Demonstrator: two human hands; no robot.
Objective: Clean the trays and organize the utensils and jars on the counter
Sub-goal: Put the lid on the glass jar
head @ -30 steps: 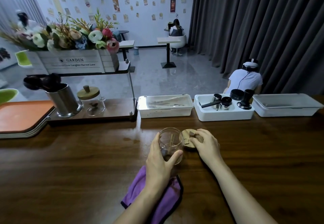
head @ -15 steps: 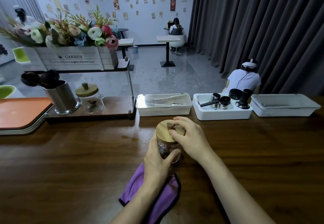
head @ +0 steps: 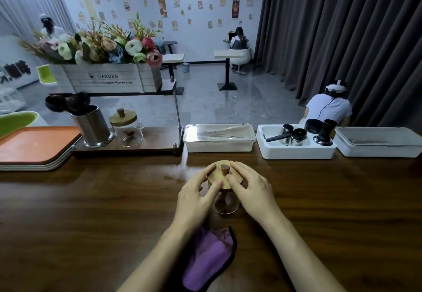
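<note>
A small glass jar [head: 226, 205] stands on the dark wooden counter [head: 91, 211] in front of me, with its round wooden lid [head: 222, 173] on top. My left hand [head: 196, 198] rests on the lid's left side, fingers pressing its rim. My right hand [head: 251, 191] presses on the lid's right side. A purple cloth [head: 210, 259] lies on the counter under my left forearm. Further left, a second lidded glass jar [head: 127, 127] and a steel utensil holder [head: 93, 127] with dark spoons stand on a low wooden shelf. Stacked orange trays [head: 34, 145] sit at the far left.
Three white bins line the counter's back edge: a lidded one [head: 219, 137], one with steel cups and a tamper [head: 296, 143], and a closed one [head: 379, 142]. A flower box [head: 107, 79] sits on the raised shelf. A person [head: 328, 106] crouches behind the counter.
My right hand picked the wooden lid off the counter and set it on the jar. My left hand moved from the jar's side up to the lid. Both hands now press on it.
</note>
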